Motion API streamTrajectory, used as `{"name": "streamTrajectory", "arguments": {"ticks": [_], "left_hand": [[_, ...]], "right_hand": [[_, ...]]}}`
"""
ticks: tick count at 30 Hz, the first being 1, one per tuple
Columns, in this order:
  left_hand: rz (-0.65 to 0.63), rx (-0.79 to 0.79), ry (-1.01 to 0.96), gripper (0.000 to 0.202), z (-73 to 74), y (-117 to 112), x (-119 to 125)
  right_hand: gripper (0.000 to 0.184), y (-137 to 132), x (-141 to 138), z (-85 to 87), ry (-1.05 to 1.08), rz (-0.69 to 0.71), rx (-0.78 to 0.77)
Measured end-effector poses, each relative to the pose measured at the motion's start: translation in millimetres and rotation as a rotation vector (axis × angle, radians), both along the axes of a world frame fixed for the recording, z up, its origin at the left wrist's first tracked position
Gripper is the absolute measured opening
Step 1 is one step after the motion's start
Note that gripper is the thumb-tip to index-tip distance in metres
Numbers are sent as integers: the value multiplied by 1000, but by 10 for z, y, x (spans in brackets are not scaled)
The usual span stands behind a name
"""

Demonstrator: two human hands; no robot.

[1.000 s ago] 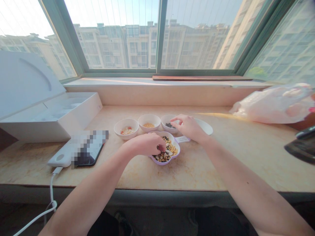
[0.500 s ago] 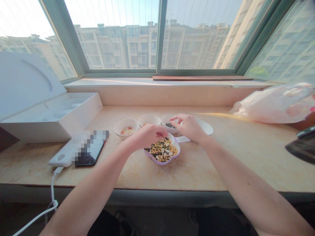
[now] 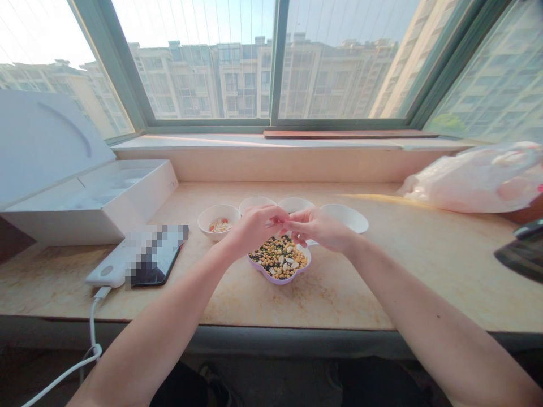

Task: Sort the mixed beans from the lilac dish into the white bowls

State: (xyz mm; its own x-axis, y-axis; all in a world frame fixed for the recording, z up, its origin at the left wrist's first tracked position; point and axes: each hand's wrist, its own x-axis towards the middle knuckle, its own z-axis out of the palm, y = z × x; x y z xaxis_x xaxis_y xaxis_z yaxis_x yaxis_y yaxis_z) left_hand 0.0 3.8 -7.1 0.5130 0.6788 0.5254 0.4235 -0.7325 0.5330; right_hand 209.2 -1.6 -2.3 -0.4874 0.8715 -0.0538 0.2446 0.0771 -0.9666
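Head camera view shows both bare hands meeting above the purple-rimmed bowl (image 3: 282, 281), which stands on the table (image 3: 356, 305) in front of the person. Fingertips of the left hand (image 3: 255, 227) and right hand (image 3: 324, 229) are pressed together; whether they pinch some small piece between them, I cannot tell. Perhaps they stay over this bowl so that anything slipping would fall among its mixed beans (image 3: 278, 255). Behind, the left white bowl (image 3: 204, 227) holds pale and reddish pieces; the middle white bowl (image 3: 257, 202) and right white bowl (image 3: 297, 203) are partly covered by the hands. Together with the white dish (image 3: 348, 217), they form a row, probably for easy reach. Power bank (image 3: 106, 275) and phone (image 3: 155, 274) lie well apart, leftward.
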Motion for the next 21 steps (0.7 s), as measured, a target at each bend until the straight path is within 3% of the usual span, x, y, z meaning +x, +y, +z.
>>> {"name": "streamTrajectory", "arguments": {"ticks": [6, 9, 11, 15, 18, 21], "left_hand": [[-5, 29, 11, 13, -5, 20, 22], [71, -4, 5, 20, 3, 11, 22], [103, -51, 73, 18, 22, -7, 1], [-110, -180, 458, 8, 86, -60, -50], [-252, -250, 649, 14, 108, -84, -45], [-282, -270, 686, 17, 86, -85, -10]], "right_hand": [[45, 1, -37, -14, 60, -42, -55], [40, 22, -11, -14, -2, -88, 27], [33, 58, 23, -23, -106, -213, 172], [17, 163, 111, -74, -416, -537, 528], [19, 227, 171, -120, -529, -614, 621], [28, 254, 203, -136, -562, -630, 682]]}}
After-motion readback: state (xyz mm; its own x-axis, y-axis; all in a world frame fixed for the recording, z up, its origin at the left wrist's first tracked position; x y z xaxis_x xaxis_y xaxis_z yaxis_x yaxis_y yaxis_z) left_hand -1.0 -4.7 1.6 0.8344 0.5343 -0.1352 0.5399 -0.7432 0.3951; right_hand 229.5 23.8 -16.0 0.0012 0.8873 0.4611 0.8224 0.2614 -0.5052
